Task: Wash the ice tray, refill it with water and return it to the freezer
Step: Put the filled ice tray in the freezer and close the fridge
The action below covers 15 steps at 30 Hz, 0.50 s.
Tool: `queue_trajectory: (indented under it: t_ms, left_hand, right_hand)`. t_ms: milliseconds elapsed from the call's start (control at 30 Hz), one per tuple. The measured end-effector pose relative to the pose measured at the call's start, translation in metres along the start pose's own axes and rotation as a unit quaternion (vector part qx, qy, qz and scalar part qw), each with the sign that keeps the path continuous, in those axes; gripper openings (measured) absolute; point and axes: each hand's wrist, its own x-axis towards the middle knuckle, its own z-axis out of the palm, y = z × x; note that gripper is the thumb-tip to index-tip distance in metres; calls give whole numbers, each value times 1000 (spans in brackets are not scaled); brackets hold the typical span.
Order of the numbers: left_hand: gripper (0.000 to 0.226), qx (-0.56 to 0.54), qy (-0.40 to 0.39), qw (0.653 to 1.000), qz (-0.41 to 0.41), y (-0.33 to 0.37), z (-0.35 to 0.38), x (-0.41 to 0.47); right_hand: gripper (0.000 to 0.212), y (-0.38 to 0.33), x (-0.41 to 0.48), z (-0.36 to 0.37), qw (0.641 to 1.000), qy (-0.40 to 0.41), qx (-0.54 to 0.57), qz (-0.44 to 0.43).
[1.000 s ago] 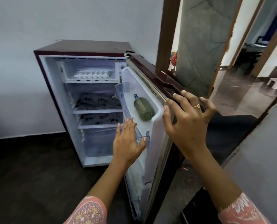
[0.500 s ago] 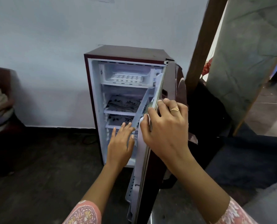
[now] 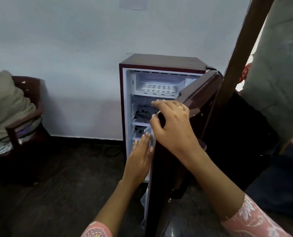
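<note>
White plastic ice tray (image 3: 157, 88) sits on freezer shelf at top of small maroon fridge (image 3: 161, 63). Right hand (image 3: 173, 127) grip clenched on maroon door (image 3: 193, 106) edge; left hand (image 3: 140, 159) released, flat on inner lining. Swing door shut gently, clear fingers first.

Maroon refrigerator (image 3: 161, 61) with white interior; white ice tray (image 3: 157, 88); black-and-white floral shelf liners (image 3: 143, 113); pink floral-print sleeves (image 3: 251, 219); gold ring (image 3: 181, 107); pale blue-grey wall (image 3: 74, 48); dark floor (image 3: 57, 185).
</note>
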Motion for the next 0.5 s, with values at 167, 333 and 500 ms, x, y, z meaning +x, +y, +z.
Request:
queue_trajectory:
  t_ms: [167,333,500]
  left_hand:
    - [69,12,48,999,2,-8,-16,1]
    - [76,24,87,996,-27,-19,-26,18]
    - [83,42,95,992,-70,-36,-32,46]
  right_hand:
    - [43,4,22,20,994,-56,83,-53]
    - [48,35,47,47,992,-80,-1,-96]
    - [52,54,81,79,978,-92,-96,-158]
